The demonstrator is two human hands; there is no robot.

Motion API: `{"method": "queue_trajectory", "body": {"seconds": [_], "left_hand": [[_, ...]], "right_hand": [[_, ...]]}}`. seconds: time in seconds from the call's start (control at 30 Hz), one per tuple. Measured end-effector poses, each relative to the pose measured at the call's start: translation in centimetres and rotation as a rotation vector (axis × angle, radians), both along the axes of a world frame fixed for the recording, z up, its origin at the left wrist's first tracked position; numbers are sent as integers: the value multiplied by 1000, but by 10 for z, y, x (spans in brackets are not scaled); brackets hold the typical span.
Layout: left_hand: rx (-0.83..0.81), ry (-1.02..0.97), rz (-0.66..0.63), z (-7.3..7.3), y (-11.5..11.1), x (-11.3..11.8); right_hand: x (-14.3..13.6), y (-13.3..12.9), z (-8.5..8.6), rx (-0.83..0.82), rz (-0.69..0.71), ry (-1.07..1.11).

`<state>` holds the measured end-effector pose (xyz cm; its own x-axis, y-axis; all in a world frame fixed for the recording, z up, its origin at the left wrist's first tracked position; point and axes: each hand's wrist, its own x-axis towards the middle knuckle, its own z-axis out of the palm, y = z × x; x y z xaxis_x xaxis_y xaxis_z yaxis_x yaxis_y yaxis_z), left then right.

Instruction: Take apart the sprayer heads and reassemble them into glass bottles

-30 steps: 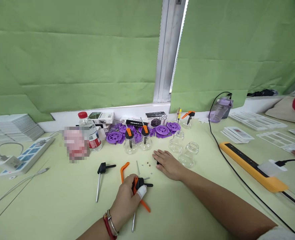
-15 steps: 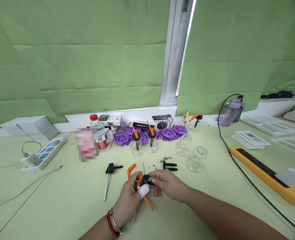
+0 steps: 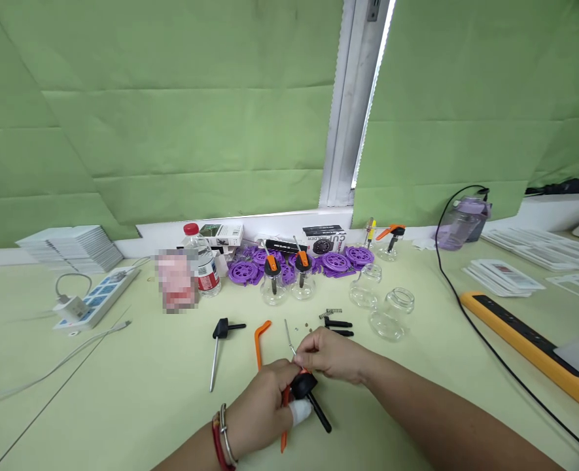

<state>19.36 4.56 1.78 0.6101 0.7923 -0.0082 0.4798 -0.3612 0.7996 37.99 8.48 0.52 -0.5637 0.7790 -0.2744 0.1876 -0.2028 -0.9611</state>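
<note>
My left hand [image 3: 267, 409], its thumb wrapped in white, is closed on a black cap piece [image 3: 303, 384] with a black tube pointing down right. An orange lever [image 3: 284, 435] passes under this hand. At the top of the cap, the fingertips of my right hand [image 3: 335, 356] pinch something small beside a thin metal rod; I cannot make it out. Left of my hands lie another black cap with a metal tube [image 3: 222, 328] and an orange lever [image 3: 258, 337]. Two black tubes [image 3: 338, 322] and springs [image 3: 333, 313] lie beyond my right hand.
Two clear glass jars [image 3: 388, 324] lie to the right. Capped jars [image 3: 273, 294] stand before purple wheel-shaped parts [image 3: 244, 272]. A water bottle [image 3: 205, 265] is at back left. Power strips [image 3: 97, 299] and an orange-and-black one [image 3: 529, 350] flank the table, with cables.
The black cap in my left hand has turned, so its tube points down right. My right hand has shifted from the cap's side to its top.
</note>
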Motion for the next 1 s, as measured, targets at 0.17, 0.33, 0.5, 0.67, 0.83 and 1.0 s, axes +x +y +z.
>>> {"method": "queue_trajectory", "body": {"seconds": [0.17, 0.33, 0.5, 0.67, 0.83, 1.0], "left_hand": [[49, 69, -112, 8, -3, -3], [2, 84, 3, 19, 12, -22], [-32, 22, 368, 21, 36, -48], [35, 63, 404, 9, 37, -44], [149, 115, 421, 3, 35, -40], [242, 285, 575, -4, 46, -50]], "right_hand": [[-25, 16, -5, 50, -236, -113], [-29, 39, -13, 834, -122, -409], [-29, 36, -17, 1137, 251, -805], [-36, 17, -10, 729, -33, -350], [-37, 15, -12, 214, -223, -48], [-12, 30, -8, 252, -595, 4]]}}
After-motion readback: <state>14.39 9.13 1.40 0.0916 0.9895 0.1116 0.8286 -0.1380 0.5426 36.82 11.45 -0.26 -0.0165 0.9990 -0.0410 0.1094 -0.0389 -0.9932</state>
